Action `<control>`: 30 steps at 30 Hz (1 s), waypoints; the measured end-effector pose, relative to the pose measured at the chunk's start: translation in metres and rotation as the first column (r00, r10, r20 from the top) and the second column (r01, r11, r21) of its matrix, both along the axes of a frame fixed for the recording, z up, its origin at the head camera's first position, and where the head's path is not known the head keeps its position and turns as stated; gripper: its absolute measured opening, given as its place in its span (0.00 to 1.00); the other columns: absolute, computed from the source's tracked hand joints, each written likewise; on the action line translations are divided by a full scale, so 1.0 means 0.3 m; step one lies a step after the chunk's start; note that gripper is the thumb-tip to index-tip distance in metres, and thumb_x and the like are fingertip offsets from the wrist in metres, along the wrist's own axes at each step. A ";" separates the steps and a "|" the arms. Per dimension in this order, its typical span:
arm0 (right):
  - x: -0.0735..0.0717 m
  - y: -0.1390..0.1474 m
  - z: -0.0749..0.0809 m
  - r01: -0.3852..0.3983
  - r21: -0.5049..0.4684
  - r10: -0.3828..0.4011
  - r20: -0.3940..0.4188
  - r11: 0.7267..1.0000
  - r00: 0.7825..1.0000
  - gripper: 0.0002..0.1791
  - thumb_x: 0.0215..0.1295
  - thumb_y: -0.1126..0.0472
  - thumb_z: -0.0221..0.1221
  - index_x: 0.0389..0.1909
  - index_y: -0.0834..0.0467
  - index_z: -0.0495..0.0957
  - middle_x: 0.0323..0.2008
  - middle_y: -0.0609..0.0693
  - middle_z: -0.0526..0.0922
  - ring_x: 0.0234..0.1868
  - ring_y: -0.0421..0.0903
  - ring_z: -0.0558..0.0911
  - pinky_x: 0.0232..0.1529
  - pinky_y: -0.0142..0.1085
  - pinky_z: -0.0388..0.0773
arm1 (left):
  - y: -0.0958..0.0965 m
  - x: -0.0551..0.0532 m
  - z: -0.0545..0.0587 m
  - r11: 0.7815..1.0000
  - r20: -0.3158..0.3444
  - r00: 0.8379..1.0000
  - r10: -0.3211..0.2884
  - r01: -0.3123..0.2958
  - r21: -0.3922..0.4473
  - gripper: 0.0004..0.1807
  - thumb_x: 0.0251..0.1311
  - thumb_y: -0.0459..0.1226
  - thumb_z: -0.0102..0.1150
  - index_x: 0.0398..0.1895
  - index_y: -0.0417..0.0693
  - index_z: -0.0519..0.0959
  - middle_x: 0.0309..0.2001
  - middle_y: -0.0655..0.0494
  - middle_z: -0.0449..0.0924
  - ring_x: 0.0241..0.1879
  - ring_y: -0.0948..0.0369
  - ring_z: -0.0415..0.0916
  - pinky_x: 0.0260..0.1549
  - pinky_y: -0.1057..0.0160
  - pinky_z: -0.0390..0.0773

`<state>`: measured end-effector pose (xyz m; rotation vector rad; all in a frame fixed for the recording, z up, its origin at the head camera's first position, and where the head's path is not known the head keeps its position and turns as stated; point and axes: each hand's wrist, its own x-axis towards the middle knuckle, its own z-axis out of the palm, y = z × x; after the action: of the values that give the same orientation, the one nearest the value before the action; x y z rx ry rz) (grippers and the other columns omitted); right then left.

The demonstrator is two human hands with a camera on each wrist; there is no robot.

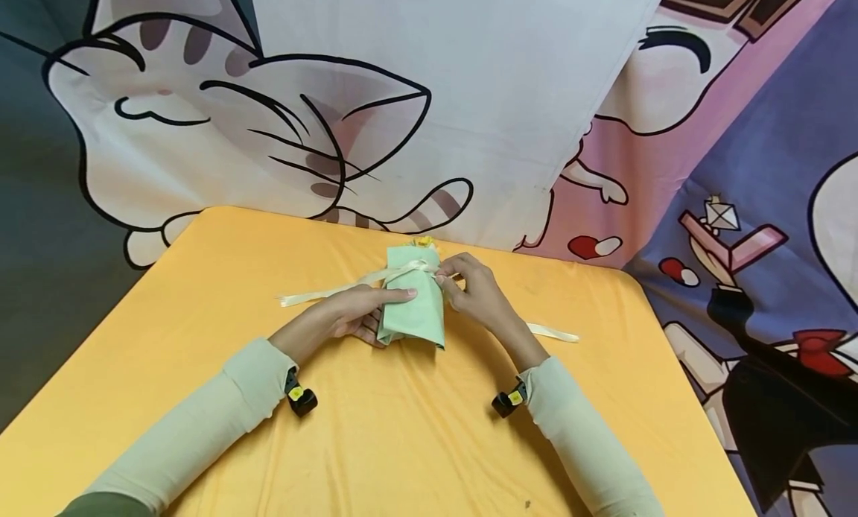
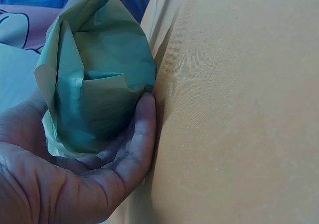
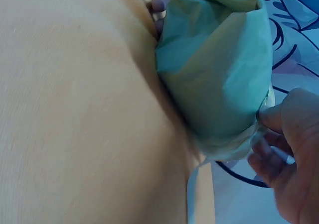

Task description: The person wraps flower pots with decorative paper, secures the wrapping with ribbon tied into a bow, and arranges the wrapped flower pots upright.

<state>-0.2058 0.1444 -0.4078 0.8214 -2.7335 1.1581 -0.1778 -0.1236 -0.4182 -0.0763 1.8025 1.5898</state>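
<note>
A pale green paper-wrapped bundle (image 1: 417, 316) is held over the table, a bit of yellow flower (image 1: 424, 241) showing at its far end. Round its upper part runs a cream ribbon (image 1: 328, 291), crossed in a knot or loop on the front. My left hand (image 1: 350, 308) grips the bundle from the left, thumb across the front and fingers behind. On the other side my right hand (image 1: 477, 290) pinches the ribbon beside the knot with thumb and fingertips. The left wrist view looks into the folded open end of the wrapping paper (image 2: 107, 55).
A yellow cloth covers the table (image 1: 375, 442). One ribbon tail stretches out to the left; another ribbon end (image 1: 553, 332) lies right of my right wrist. Behind the table hangs a curtain (image 1: 496, 107) printed with a cartoon cat and figures. Small cameras sit on both wrists.
</note>
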 end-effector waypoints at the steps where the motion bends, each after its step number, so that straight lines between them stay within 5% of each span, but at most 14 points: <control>1: 0.000 0.002 0.006 0.001 -0.011 -0.001 0.025 1.000 1.000 0.10 0.86 0.60 0.62 0.49 0.62 0.88 0.60 0.61 0.83 0.60 0.60 0.82 0.61 0.50 0.84 | 0.000 0.000 0.000 1.000 0.001 1.000 -0.001 0.001 -0.001 0.31 0.75 0.63 0.68 0.49 0.42 0.87 0.33 0.50 0.92 0.33 0.56 0.91 0.39 0.54 0.94; 4: 0.001 0.011 0.039 -0.007 -0.098 0.024 0.177 0.995 0.984 0.10 0.86 0.60 0.60 0.50 0.62 0.86 0.55 0.58 0.81 0.57 0.60 0.77 0.58 0.52 0.76 | -0.001 0.001 0.002 1.000 0.003 1.000 -0.004 0.004 -0.001 0.31 0.74 0.63 0.67 0.50 0.42 0.86 0.33 0.50 0.92 0.34 0.56 0.91 0.41 0.53 0.94; 8: -0.006 0.026 0.093 -0.003 -0.231 0.099 0.404 0.973 0.909 0.10 0.85 0.61 0.58 0.53 0.63 0.84 0.48 0.54 0.83 0.51 0.56 0.80 0.60 0.59 0.80 | -0.003 0.001 0.004 1.000 -0.005 1.000 -0.005 0.005 -0.001 0.31 0.75 0.63 0.67 0.50 0.42 0.86 0.34 0.50 0.91 0.34 0.56 0.91 0.42 0.53 0.95; 12: -0.019 0.036 0.114 0.004 -0.241 0.117 0.484 0.970 0.867 0.12 0.87 0.61 0.55 0.55 0.65 0.81 0.48 0.52 0.83 0.50 0.51 0.84 0.67 0.65 0.82 | -0.006 0.001 0.004 1.000 -0.001 1.000 -0.006 0.006 0.000 0.30 0.75 0.63 0.66 0.49 0.43 0.86 0.33 0.51 0.91 0.33 0.56 0.90 0.40 0.54 0.94; 16: -0.024 0.043 0.109 -0.019 -0.126 0.071 0.426 0.992 0.902 0.11 0.88 0.61 0.54 0.55 0.63 0.81 0.46 0.55 0.84 0.48 0.54 0.86 0.63 0.61 0.86 | -0.008 0.002 0.005 1.000 -0.004 1.000 -0.015 0.015 0.004 0.31 0.76 0.63 0.66 0.50 0.43 0.87 0.32 0.51 0.92 0.33 0.57 0.91 0.40 0.55 0.94; 21: -0.019 0.034 0.111 -0.031 0.037 0.020 0.249 0.999 0.968 0.11 0.87 0.56 0.57 0.51 0.57 0.85 0.38 0.57 0.85 0.36 0.53 0.81 0.43 0.45 0.81 | -0.006 0.001 0.004 1.000 -0.005 1.000 -0.018 0.018 0.006 0.31 0.76 0.63 0.65 0.52 0.43 0.86 0.34 0.51 0.93 0.34 0.56 0.91 0.40 0.54 0.94; 24: -0.019 0.021 0.114 -0.027 0.018 0.022 0.214 0.999 0.977 0.11 0.87 0.54 0.59 0.51 0.56 0.85 0.35 0.57 0.83 0.33 0.54 0.78 0.37 0.39 0.76 | -0.005 -0.001 0.004 1.000 -0.003 1.000 -0.016 0.016 0.007 0.31 0.76 0.63 0.65 0.53 0.43 0.86 0.35 0.51 0.93 0.35 0.56 0.91 0.41 0.54 0.94; 30: -0.032 0.004 0.118 -0.069 -0.010 0.069 0.214 0.998 0.974 0.10 0.89 0.54 0.59 0.55 0.57 0.83 0.35 0.58 0.85 0.31 0.61 0.87 0.32 0.38 0.80 | -0.006 -0.001 0.006 1.000 0.003 1.000 -0.015 0.015 -0.001 0.32 0.77 0.64 0.64 0.54 0.42 0.86 0.37 0.51 0.92 0.37 0.56 0.91 0.42 0.55 0.94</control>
<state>-0.2154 0.1456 -0.3723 0.8440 -2.8935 1.3366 -0.1781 -0.1253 -0.4165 -0.0656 1.7982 1.5778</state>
